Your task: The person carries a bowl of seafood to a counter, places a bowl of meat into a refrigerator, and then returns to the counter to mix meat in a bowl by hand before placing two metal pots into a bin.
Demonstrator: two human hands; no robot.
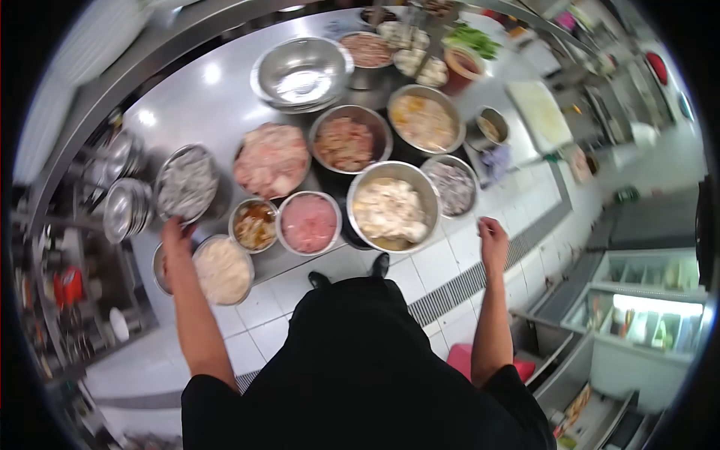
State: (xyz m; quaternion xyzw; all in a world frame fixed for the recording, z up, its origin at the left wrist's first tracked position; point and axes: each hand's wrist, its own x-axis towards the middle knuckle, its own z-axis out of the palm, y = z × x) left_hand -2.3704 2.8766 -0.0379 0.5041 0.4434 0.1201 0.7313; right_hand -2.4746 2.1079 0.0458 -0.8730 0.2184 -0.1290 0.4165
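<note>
At the left of the table, my left hand (176, 232) is at the near rim of a steel pot filled with grey, slippery-looking pieces (187, 180). Its fingers look closed on that rim, though blur softens the detail. Just below it are a pot of pale, creamy food (223, 270) and a partly hidden round container (159, 268). My right hand (493, 231) hangs in the air over the tiled floor, fingers curled in and nothing visible in them. The closest container to it is a pot of greyish-purple pieces (451, 187).
Pots of raw meat (343, 139), pink mince (308, 223) and whitish chunks (394, 210) crowd the table's near edge. Behind them stand wide steel bowls (302, 73). Stacked small bowls (127, 210) sit far left. A cutting board (540, 115) lies right; a lit fridge (645, 319) stands lower right.
</note>
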